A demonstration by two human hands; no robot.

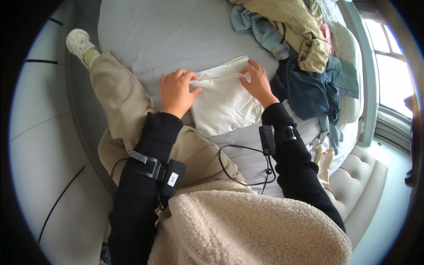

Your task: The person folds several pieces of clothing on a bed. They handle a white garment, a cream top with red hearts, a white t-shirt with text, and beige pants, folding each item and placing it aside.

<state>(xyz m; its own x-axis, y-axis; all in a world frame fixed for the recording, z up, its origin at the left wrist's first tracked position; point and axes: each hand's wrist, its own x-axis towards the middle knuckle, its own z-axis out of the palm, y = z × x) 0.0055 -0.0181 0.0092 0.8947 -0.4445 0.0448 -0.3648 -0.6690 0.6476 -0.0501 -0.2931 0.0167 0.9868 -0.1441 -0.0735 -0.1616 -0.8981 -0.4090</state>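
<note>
A white folded cloth garment (225, 106) lies on the grey bed sheet in front of me, by my bent leg. My left hand (177, 90) is at its upper left corner, thumb and fingers curled around the edge. At the upper right, my right hand (258, 83) pinches a small bunch of the same cloth between thumb and fingers. The garment's lower part rests flat, partly against my beige trousers (126, 95). Its exact kind cannot be made out.
A heap of clothes lies at the right: a khaki garment (296, 20), light blue denim (256, 28) and a dark blue garment (304, 88). A black cable (221, 161) loops below the white cloth. A tufted headboard (353, 176) and a window (391, 66) stand far right.
</note>
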